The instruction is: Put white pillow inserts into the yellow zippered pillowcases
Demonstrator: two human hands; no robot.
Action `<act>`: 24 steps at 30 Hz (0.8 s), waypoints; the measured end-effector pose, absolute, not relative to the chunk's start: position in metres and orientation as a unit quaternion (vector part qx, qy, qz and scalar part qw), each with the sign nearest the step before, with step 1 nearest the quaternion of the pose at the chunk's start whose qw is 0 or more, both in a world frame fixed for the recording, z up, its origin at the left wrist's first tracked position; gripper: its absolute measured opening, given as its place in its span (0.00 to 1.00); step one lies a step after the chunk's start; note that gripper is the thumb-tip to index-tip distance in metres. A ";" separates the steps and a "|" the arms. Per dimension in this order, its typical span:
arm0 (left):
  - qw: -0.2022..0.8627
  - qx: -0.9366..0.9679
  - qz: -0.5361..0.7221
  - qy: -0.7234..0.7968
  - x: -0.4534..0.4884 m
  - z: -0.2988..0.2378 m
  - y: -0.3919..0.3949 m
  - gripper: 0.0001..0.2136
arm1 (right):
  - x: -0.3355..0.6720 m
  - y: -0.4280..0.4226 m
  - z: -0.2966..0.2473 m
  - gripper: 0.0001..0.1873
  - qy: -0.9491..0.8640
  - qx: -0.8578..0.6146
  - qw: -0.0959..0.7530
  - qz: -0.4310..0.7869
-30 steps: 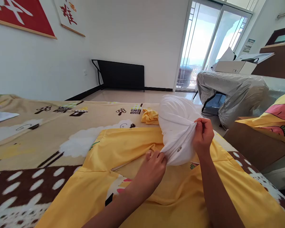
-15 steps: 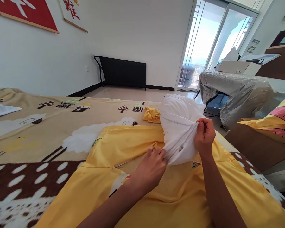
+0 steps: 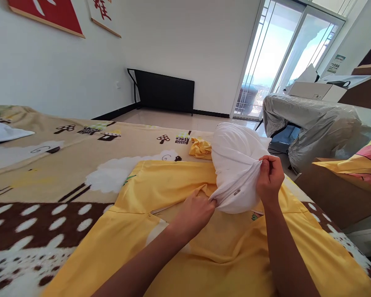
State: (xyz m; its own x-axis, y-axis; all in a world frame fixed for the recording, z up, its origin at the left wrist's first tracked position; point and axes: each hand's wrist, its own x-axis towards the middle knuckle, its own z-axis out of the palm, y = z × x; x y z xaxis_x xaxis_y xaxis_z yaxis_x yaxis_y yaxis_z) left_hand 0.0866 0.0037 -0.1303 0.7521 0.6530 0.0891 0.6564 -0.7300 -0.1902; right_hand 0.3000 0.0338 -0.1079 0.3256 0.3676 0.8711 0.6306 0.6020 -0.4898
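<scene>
A bunched white pillow (image 3: pixel 238 165), with a zip seam running slantwise across it, rests over the opening of a yellow fabric cover (image 3: pixel 170 181). At the seam's upper right end, my right hand (image 3: pixel 270 177) pinches the white cloth between thumb and fingers. My left hand (image 3: pixel 198 212) is closed on the lower left end of that seam, beside a raised fold of the yellow cloth. Whether it also grips the yellow fold cannot be made out. The cover lies spread toward me, its slit gaping below the pillow.
Beneath everything is a patterned blanket (image 3: pixel 68 161) on a bed. A crumpled yellow cloth (image 3: pixel 200 148) sits behind the cover. To the right stand a cardboard box (image 3: pixel 334 194), a yellow printed cushion (image 3: pixel 361 165) and plastic-wrapped furniture (image 3: pixel 312 111). A black panel (image 3: pixel 165 90) leans at the wall.
The view has shifted slightly, so the room sits a little farther right. My left fingers have curled more tightly at the pillow's seam; my right hand keeps its pinch.
</scene>
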 end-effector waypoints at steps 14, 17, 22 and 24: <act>0.053 -0.941 0.029 -0.334 0.083 -0.135 0.011 0.17 | 0.297 0.035 -0.111 0.08 -0.602 -0.446 0.656 -0.092; 0.061 -0.946 -0.009 -0.320 0.083 -0.133 0.008 0.13 | 0.300 0.033 -0.107 0.09 -0.586 -0.447 0.668 -0.096; 0.046 -0.952 -0.010 -0.301 0.085 -0.118 -0.008 0.15 | 0.313 0.034 -0.102 0.12 -0.536 -0.435 0.717 -0.101; 0.042 -0.955 -0.003 -0.295 0.086 -0.114 -0.016 0.15 | 0.317 0.035 -0.102 0.12 -0.525 -0.428 0.729 -0.100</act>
